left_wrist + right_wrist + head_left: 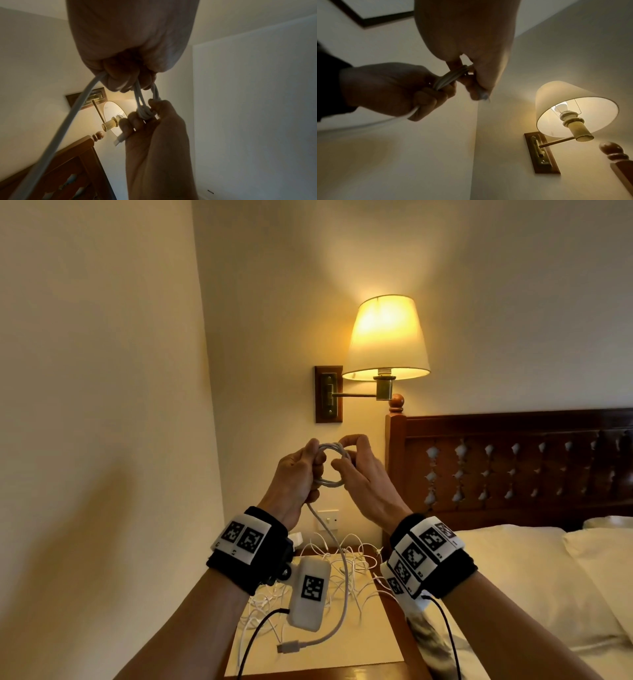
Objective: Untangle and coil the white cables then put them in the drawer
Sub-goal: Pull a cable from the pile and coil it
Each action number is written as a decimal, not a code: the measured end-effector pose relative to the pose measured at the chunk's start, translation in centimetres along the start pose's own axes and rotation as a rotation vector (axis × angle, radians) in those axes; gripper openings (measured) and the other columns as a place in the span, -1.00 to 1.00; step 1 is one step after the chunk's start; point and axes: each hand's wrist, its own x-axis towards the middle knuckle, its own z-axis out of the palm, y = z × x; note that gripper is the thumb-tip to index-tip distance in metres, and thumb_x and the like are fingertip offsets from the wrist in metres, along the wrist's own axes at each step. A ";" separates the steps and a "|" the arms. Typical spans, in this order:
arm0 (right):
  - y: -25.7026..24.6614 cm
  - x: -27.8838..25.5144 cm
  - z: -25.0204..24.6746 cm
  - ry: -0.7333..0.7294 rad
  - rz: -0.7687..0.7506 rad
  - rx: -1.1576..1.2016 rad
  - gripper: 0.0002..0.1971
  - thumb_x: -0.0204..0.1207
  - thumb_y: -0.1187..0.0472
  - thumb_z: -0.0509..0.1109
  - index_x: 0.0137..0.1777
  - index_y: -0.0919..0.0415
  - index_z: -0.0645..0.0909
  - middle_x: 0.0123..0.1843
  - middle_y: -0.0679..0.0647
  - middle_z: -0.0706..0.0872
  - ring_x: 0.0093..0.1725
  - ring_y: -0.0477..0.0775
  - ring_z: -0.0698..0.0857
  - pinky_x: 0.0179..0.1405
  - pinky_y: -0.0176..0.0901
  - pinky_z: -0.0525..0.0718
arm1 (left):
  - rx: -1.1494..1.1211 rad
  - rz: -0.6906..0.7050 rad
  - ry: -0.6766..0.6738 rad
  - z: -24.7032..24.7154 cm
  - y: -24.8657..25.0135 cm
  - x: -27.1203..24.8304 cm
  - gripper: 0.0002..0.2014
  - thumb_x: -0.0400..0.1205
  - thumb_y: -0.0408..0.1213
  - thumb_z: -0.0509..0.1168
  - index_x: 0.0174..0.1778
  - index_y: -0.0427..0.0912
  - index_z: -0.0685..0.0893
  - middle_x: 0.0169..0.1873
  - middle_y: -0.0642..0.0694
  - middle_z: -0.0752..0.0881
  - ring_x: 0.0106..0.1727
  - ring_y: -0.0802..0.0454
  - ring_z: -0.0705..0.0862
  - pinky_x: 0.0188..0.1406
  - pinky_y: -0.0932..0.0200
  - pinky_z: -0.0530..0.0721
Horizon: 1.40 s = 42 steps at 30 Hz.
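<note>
Both hands are raised in front of the wall and hold one thick white cable wound into a small coil. My left hand grips the coil's left side with curled fingers. My right hand pinches the right side between thumb and fingers. The coil's strands run between both hands in the left wrist view, and a plug end sticks out below my right fingers. The cable's free tail hangs down to its connector above the bedside table. A tangle of thin white cables lies on that table. No drawer is in view.
A lit wall lamp hangs above and right of the hands. The wooden headboard and bed with pillows stand to the right. The bedside table is below, against the corner wall with a socket.
</note>
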 end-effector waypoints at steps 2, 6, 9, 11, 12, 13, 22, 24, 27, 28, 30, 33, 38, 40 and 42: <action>0.2 0.0 0.1 -0.031 0.068 -0.010 -0.77 0.75 0.14 0.12 0.26 0.24 0.46 -0.21 0.04 0.57 -0.24 -0.04 0.54 -0.29 -0.35 0.50 | -0.009 -0.005 0.029 -0.3 -0.3 0.2 -0.63 0.75 0.03 0.08 -0.25 -0.08 0.58 -0.47 0.04 0.45 -0.43 0.11 0.34 -0.42 0.19 0.35; 1.2 0.0 -0.2 -0.137 0.252 0.278 -0.62 0.77 0.14 0.07 -0.06 0.29 0.67 -0.33 0.01 0.50 -0.33 -0.05 0.43 -0.31 -0.22 0.42 | 0.040 0.038 0.090 -0.9 -1.1 0.5 -0.64 0.74 0.04 0.11 -0.27 -0.06 0.60 -0.45 0.02 0.45 -0.41 0.11 0.34 -0.42 0.20 0.33; 1.1 -0.2 -0.3 -0.179 0.367 0.727 -0.67 0.76 0.19 0.10 -0.08 0.28 0.65 -0.27 0.09 0.51 -0.34 -0.05 0.41 -0.35 -0.25 0.43 | 0.055 0.078 0.099 -0.9 -0.9 0.7 -0.64 0.73 0.04 0.11 -0.23 -0.08 0.61 -0.45 0.02 0.45 -0.42 0.12 0.32 -0.46 0.23 0.31; 1.0 -0.3 -0.4 -0.212 0.392 0.950 -0.68 0.76 0.21 0.07 -0.04 0.29 0.64 -0.20 0.14 0.59 -0.33 -0.04 0.41 -0.36 -0.26 0.45 | 0.074 0.091 0.084 -0.8 -0.8 0.9 -0.65 0.73 0.06 0.11 -0.21 -0.07 0.62 -0.45 0.03 0.48 -0.43 0.14 0.35 -0.45 0.23 0.32; 0.9 -0.4 -0.4 -0.241 0.397 1.024 -0.67 0.77 0.21 0.04 -0.02 0.29 0.63 -0.20 0.14 0.60 -0.34 -0.05 0.41 -0.37 -0.27 0.45 | 0.081 0.103 0.074 -0.9 -0.8 1.0 -0.64 0.73 0.07 0.11 -0.21 -0.07 0.63 -0.45 0.03 0.51 -0.42 0.14 0.37 -0.44 0.22 0.33; 0.7 -0.4 -0.6 -0.268 0.400 1.071 -0.67 0.77 0.21 0.02 -0.01 0.29 0.61 -0.22 0.12 0.60 -0.35 -0.06 0.40 -0.36 -0.27 0.44 | 0.099 0.133 0.060 -1.0 -0.8 1.0 -0.63 0.72 0.08 0.11 -0.21 -0.07 0.64 -0.43 0.03 0.55 -0.42 0.15 0.39 -0.43 0.22 0.34; 0.5 0.1 -4.7 -0.163 0.437 1.225 -0.68 0.76 0.15 0.02 -0.02 0.22 0.58 -0.34 -0.02 0.48 -0.40 -0.12 0.35 -0.43 -0.32 0.43 | 0.687 0.502 -0.014 -5.9 -4.2 2.9 -0.77 0.73 -0.11 0.15 -0.17 0.03 0.67 -0.41 0.00 0.63 -0.39 0.01 0.54 -0.30 0.13 0.48; 0.2 0.3 -6.0 -0.113 0.408 1.192 -0.68 0.75 0.14 0.02 -0.04 0.21 0.58 -0.36 -0.03 0.47 -0.40 -0.12 0.33 -0.45 -0.34 0.42 | 0.743 0.505 0.083 -7.7 -5.6 3.3 -0.80 0.74 -0.18 0.16 -0.14 -0.01 0.64 -0.30 -0.02 0.70 -0.30 -0.03 0.62 -0.28 0.15 0.50; 0.1 0.5 -6.7 -0.118 0.375 1.019 -0.69 0.75 0.14 0.03 -0.01 0.22 0.58 -0.32 0.01 0.53 -0.40 -0.11 0.37 -0.39 -0.31 0.42 | 0.840 0.478 0.087 -8.5 -6.8 3.0 -0.78 0.74 -0.26 0.19 -0.23 0.01 0.59 -0.35 0.02 0.69 -0.38 0.08 0.61 -0.40 0.25 0.47; 0.2 0.6 -6.6 -0.123 0.361 0.949 -0.69 0.76 0.15 0.03 0.00 0.23 0.58 -0.29 0.03 0.56 -0.39 -0.11 0.40 -0.38 -0.30 0.43 | 0.931 0.446 -0.026 -7.9 -6.6 2.5 -0.74 0.73 -0.27 0.20 -0.28 0.07 0.57 -0.39 0.08 0.66 -0.44 0.16 0.58 -0.43 0.30 0.47; 0.2 0.9 -6.0 -0.112 0.317 0.773 -0.68 0.78 0.15 0.03 0.00 0.25 0.59 -0.24 0.09 0.63 -0.40 -0.11 0.44 -0.35 -0.28 0.43 | 1.092 0.422 -0.357 -6.0 -5.7 1.2 -0.72 0.73 -0.23 0.20 -0.30 0.10 0.56 -0.40 0.17 0.62 -0.47 0.26 0.56 -0.39 0.35 0.50; 0.0 1.1 -5.1 -0.127 0.234 0.456 -0.68 0.78 0.17 0.04 -0.01 0.28 0.60 -0.22 0.09 0.75 -0.41 -0.14 0.49 -0.37 -0.34 0.45 | 1.003 0.569 -0.568 -3.2 -2.4 -1.1 -0.81 0.73 -0.24 0.20 -0.17 -0.06 0.66 -0.42 0.20 0.58 -0.47 0.28 0.52 -0.39 0.42 0.49; -0.3 0.5 -4.6 -0.229 0.175 0.281 -0.69 0.77 0.20 0.07 0.04 0.36 0.60 -0.40 -0.08 0.69 -0.45 -0.20 0.48 -0.40 -0.37 0.46 | 0.790 0.822 -0.391 -1.9 1.3 -1.2 -0.83 0.71 -0.35 0.23 -0.19 -0.12 0.63 -0.43 0.25 0.53 -0.42 0.29 0.52 -0.39 0.51 0.42; -0.6 0.3 -4.8 -0.267 0.161 0.254 -0.70 0.77 0.21 0.07 0.05 0.35 0.60 -0.45 -0.11 0.67 -0.47 -0.23 0.50 -0.40 -0.37 0.46 | 0.776 0.866 -0.321 -2.0 1.2 -0.4 -0.84 0.71 -0.31 0.24 -0.18 -0.06 0.62 -0.42 0.25 0.55 -0.41 0.24 0.53 -0.38 0.48 0.42; -0.7 0.3 -4.9 -0.291 0.150 0.219 -0.71 0.76 0.19 0.09 0.03 0.29 0.62 -0.42 -0.08 0.66 -0.44 -0.22 0.50 -0.36 -0.35 0.46 | 0.770 0.891 -0.247 -2.1 0.9 0.2 -0.87 0.72 -0.23 0.23 -0.15 0.01 0.60 -0.41 0.24 0.57 -0.39 0.18 0.54 -0.38 0.44 0.43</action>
